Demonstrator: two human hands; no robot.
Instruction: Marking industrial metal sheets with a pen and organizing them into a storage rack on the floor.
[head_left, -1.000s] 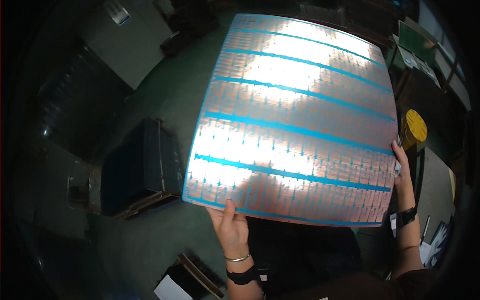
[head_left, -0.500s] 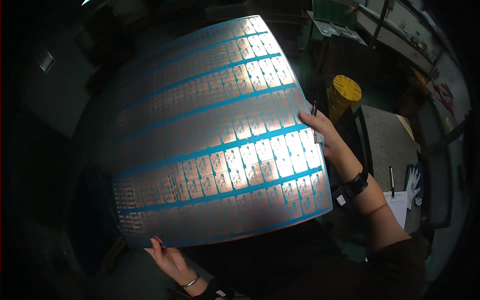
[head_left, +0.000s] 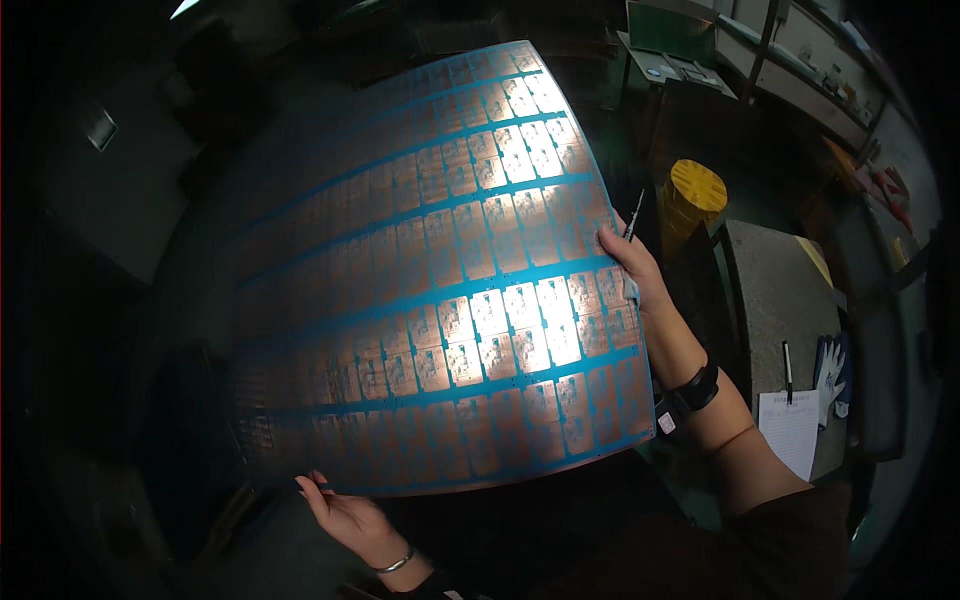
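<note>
A large copper-and-blue circuit board panel (head_left: 440,280), patterned with rows of small rectangular units, is held up tilted in front of me. At its near left corner, my left hand (head_left: 345,515) pinches the lower edge between thumb and fingers. My right hand (head_left: 637,262) grips the right edge, its thumb on the patterned face and its other fingers behind the panel. A slim pen-like tool with a thin pointed tip (head_left: 633,217) also sticks up from my right hand. Something pale (head_left: 630,287) shows beneath that thumb. Bright glare covers part of the copper.
At the right stands a grey-topped table (head_left: 775,300) with a lined paper sheet (head_left: 790,430), a pen (head_left: 787,370) and white-and-blue gloves (head_left: 830,378). Behind it is a yellow-covered round bin (head_left: 697,190). A workbench (head_left: 680,68) stands at the far right.
The panel has tilted slightly, and the bright glare on it has shifted left. The pointed tool in my right hand now shows more of its length. Both hands keep their grip.
</note>
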